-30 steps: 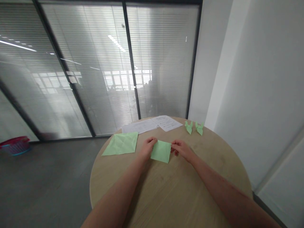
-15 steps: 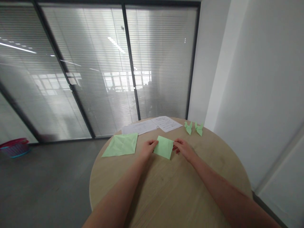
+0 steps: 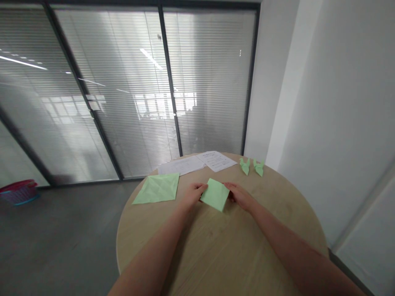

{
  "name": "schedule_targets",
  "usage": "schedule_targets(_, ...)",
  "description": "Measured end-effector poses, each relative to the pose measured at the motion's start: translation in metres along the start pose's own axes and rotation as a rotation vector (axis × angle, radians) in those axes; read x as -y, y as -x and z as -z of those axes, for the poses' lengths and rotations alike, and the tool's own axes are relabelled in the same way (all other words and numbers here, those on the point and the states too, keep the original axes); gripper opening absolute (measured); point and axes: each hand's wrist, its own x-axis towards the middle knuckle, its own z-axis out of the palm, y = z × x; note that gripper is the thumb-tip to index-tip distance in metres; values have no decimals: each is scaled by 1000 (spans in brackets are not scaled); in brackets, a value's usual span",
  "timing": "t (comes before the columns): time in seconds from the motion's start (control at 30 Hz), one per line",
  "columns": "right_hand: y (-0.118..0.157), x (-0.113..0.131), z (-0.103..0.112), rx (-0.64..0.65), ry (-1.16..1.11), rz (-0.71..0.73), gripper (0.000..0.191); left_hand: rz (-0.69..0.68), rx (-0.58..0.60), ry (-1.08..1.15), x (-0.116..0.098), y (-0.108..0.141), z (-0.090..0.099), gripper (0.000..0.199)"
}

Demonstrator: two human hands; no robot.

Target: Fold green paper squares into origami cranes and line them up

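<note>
A small folded square of light green paper is held a little above the table, tilted, between my two hands. My left hand pinches its left corner, thumb on top and fingers underneath. At the right corner is my right hand, closed on the paper's edge, with its fingertips partly hidden behind the sheet. To the left lies a larger green paper sheet, flat and marked with creases.
Two green origami figures stand at the far right of the round wooden table. Printed white sheets lie along its far edge. A white wall rises on the right, and a red and blue basket sits on the floor at left.
The green square has shifted slightly right and toward me, and tilts more. My right hand has closed in around its right corner, its fingers now more behind the paper.
</note>
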Motion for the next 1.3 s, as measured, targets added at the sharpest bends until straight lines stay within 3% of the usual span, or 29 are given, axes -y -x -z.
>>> schedule_targets(0.27,0,1,2,12,127,-74,40,-7,-14,-112,1,-1,-2,42)
schedule_targets(0.5,-4,-1,2,-139,106,-51,31,17,-14,-176,7,-6,1,39)
schedule_targets(0.63,-3,-1,4,-132,122,-39,31,2,-40,-219,9,-8,2,40)
schedule_targets(0.93,-2,1,4,-39,173,5,44,-85,91,-329,9,-4,1,47)
schedule_targets(1.13,-4,-6,5,-98,189,21,37,-102,181,-340,7,0,-6,48)
schedule_targets(1.3,-8,-7,8,-178,199,37,33,-62,161,-295,5,1,-6,40)
